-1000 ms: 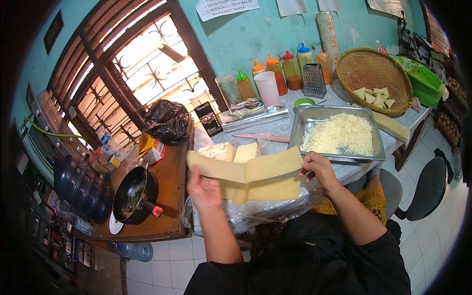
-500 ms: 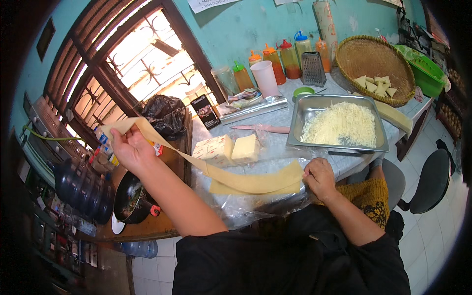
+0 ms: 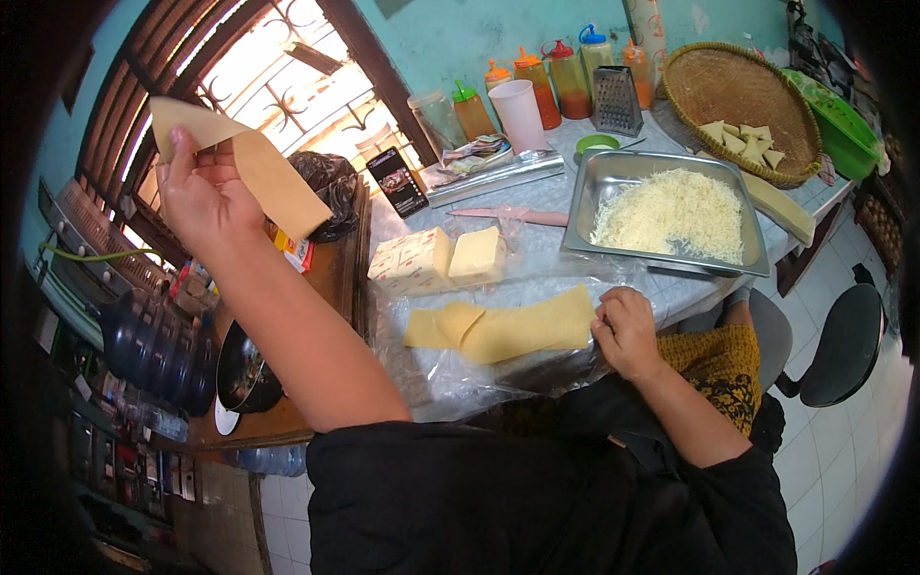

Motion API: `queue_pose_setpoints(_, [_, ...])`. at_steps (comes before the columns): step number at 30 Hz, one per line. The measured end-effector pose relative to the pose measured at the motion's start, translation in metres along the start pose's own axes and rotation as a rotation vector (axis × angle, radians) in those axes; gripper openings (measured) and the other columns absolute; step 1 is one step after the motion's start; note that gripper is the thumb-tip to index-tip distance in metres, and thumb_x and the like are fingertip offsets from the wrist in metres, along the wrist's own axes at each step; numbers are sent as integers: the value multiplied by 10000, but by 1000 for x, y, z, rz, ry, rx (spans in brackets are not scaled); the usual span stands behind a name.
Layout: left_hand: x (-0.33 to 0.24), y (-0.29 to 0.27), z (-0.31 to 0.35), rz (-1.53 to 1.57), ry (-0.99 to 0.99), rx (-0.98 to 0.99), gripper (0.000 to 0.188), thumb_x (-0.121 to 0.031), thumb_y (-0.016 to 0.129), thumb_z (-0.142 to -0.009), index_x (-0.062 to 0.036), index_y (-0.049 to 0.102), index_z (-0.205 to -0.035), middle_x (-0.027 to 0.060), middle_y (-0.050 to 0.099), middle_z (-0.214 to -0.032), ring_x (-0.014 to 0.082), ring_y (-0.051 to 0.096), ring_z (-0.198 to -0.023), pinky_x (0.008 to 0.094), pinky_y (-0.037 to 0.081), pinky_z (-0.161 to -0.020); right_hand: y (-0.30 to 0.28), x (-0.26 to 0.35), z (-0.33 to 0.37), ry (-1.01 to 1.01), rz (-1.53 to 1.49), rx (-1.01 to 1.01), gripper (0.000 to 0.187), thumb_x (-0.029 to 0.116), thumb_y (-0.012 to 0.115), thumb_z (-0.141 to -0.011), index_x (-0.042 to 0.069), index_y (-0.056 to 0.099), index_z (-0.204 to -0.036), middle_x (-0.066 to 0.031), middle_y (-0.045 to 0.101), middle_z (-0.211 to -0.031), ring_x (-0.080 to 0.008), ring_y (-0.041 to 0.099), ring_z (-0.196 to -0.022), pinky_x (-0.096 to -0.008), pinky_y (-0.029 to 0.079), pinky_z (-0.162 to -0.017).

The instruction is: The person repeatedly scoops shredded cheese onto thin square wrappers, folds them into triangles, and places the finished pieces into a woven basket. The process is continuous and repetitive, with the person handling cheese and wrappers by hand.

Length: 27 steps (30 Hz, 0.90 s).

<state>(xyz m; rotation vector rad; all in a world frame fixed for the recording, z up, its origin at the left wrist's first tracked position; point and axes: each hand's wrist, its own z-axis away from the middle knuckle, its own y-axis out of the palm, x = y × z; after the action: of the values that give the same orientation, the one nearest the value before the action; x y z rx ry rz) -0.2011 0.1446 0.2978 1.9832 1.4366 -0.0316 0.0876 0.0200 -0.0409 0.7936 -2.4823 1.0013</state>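
High at the left, in front of the window, my left hand (image 3: pixel 209 196) is closed on a long, pale dough strip (image 3: pixel 280 182), which folds over at the fingers and hangs beside the wrist. My right hand (image 3: pixel 628 333) has its fingers bent at the right end of the stacked dough strips (image 3: pixel 537 326), pinching their edge. This stack lies on a clear plastic sheet (image 3: pixel 450 388), with a flap folded over near its left part. Behind it stand a wrapped block of cheese (image 3: pixel 412 261) and a bare one (image 3: pixel 477 256).
A metal tray (image 3: pixel 661 251) of grated cheese sits behind my right hand. Farther back are a pink knife (image 3: pixel 517 217), a phone (image 3: pixel 397 182), a grater (image 3: pixel 616 101), sauce bottles (image 3: pixel 567 86) and a woven basket (image 3: pixel 743 96) with folded triangles. A black pan (image 3: pixel 246 369) stands at the left.
My left hand has risen with its dough strip, which no longer reaches down to the stack. A folded flap now shows on the stack. My right hand has stayed nearly in place.
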Motion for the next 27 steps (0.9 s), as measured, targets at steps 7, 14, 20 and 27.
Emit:
queue_pose_setpoints(7, [4, 10, 175, -445, -194, 379, 94, -119, 647, -849, -62, 577, -822, -9, 549, -769, 53, 490, -692, 199, 396, -606, -41, 26, -6, 39, -323, -98, 211, 66, 610, -741, -4, 594, -939, -154, 584, -994, -303, 546, -928, -377, 422, -837])
queue_pose_setpoints(14, [53, 15, 318, -206, -907, 577, 79, -93, 611, -872, -24, 572, -869, -18, 568, -744, 27, 504, -650, 196, 413, -565, -95, 55, 15, 112, -558, 155, 134, 32, 585, -786, -11, 595, -912, -116, 583, -921, -208, 554, -771, -298, 446, -709])
queue_pose_setpoints(20, [54, 26, 353, -90, -807, 606, 104, -50, 604, -859, -2, 565, -942, 52, 588, -806, 100, 556, -723, 238, 445, -642, -86, 52, 24, 289, -706, -17, 151, -18, 583, -776, -8, 573, -926, -98, 548, -925, -150, 532, -803, -264, 439, -726])
queue_pose_setpoints(27, [34, 37, 352, -186, -399, 734, 292, -13, 597, -834, 44, 561, -1118, 159, 578, -1021, 247, 588, -907, 308, 461, -793, -94, 48, 26, 366, -841, -111, 152, 9, 574, -802, -5, 534, -947, -87, 526, -986, -140, 519, -846, -261, 433, -758])
